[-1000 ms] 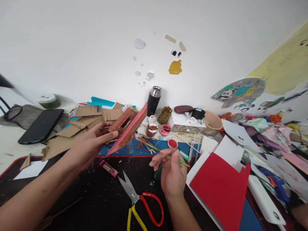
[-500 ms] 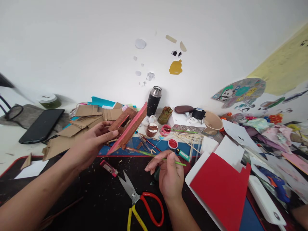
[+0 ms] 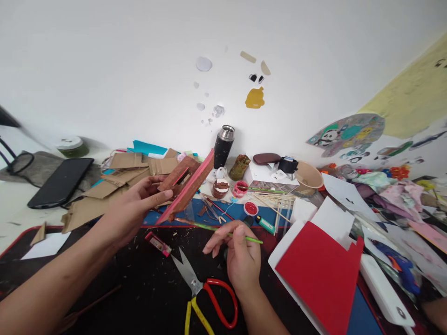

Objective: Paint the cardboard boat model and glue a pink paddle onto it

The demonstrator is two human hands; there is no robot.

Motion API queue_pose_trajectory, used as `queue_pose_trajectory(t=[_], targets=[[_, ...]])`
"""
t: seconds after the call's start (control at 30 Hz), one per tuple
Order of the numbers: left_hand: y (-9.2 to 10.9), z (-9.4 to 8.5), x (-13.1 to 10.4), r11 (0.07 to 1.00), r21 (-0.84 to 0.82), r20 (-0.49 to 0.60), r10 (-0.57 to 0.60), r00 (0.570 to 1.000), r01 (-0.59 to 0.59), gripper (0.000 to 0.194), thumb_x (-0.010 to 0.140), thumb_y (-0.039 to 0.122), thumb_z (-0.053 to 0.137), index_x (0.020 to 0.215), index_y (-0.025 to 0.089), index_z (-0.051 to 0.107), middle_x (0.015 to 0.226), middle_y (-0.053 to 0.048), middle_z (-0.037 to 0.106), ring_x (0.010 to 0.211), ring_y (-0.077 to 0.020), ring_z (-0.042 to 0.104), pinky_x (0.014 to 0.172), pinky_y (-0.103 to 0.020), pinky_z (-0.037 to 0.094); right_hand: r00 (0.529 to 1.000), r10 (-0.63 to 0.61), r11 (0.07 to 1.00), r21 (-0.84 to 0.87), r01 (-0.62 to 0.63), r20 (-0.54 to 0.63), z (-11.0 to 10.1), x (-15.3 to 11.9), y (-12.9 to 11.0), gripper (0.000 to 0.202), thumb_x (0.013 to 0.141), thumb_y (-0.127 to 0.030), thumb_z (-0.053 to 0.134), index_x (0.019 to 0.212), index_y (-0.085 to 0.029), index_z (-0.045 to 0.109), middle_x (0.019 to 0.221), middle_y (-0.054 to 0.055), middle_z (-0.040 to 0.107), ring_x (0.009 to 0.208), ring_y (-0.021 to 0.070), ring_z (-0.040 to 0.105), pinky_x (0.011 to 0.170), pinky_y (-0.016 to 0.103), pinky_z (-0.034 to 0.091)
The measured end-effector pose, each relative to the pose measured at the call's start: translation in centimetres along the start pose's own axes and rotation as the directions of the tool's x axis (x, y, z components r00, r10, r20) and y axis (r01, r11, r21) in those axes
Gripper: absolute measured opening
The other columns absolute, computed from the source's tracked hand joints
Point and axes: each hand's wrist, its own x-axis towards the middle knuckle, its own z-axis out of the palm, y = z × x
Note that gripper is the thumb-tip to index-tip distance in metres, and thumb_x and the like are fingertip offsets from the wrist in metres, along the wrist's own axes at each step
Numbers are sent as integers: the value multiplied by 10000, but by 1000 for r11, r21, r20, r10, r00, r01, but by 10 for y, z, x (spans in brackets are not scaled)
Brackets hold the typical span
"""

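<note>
My left hand (image 3: 143, 202) grips a brown and pink painted model piece (image 3: 192, 185) by its left side, thumb in front, holding it tilted above the desk mat. The piece has a rectangular opening in its brown panel. My right hand (image 3: 240, 251) pinches a thin green paintbrush (image 3: 209, 227) between thumb and fingers. The brown-coated brush tip touches the lower edge of the piece. Behind them stand an open jar of brown paint (image 3: 220, 188) and a pink-red paint jar (image 3: 240, 189). A small lid of red paint (image 3: 250, 209) lies nearer.
Scissors (image 3: 195, 284) with red and yellow handles and a pink box (image 3: 158, 244) lie on the black mat. Cardboard scraps (image 3: 94, 204) and a phone (image 3: 60, 182) are at left. A black flask (image 3: 223, 147) stands behind; red card (image 3: 321, 277) lies at right.
My right hand and the brush have moved slightly left, the tip sliding down along the lower edge of the piece. My left hand has barely moved.
</note>
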Motion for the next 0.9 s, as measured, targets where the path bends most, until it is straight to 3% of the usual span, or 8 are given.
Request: queue_pose_trajectory(t=[0.17, 0.37, 0.9], targets=[[-2, 1, 0, 1000, 19, 8, 21, 1000, -21, 643, 622, 527, 986, 1136, 243, 723, 1234, -110, 817, 1193, -338, 721, 920, -395, 574, 998, -45, 999, -5, 45, -39, -3, 2, -2, 395, 1094, -528, 643, 933, -206, 805, 737, 50, 836, 598, 157, 798, 513, 184, 542], [-4, -1, 0, 1000, 13, 35, 4, 999, -4, 672, 614, 543, 1003, 1160, 255, 738, 1190, -76, 819, 1149, -297, 717, 902, -349, 555, 995, -67, 998, -19, 66, -77, -5, 5, -4, 396, 1086, -541, 651, 938, -203, 796, 754, 57, 841, 601, 171, 804, 504, 194, 542], [-4, 0, 2, 1000, -22, -11, 1, 1000, -1, 677, 584, 523, 1015, 1131, 261, 715, 1194, -69, 810, 1163, -302, 700, 910, -363, 532, 1000, -7, 1000, -6, 7, -1, 2, 1, -2, 396, 1089, -522, 654, 917, -200, 807, 748, 55, 839, 580, 154, 797, 499, 180, 532]])
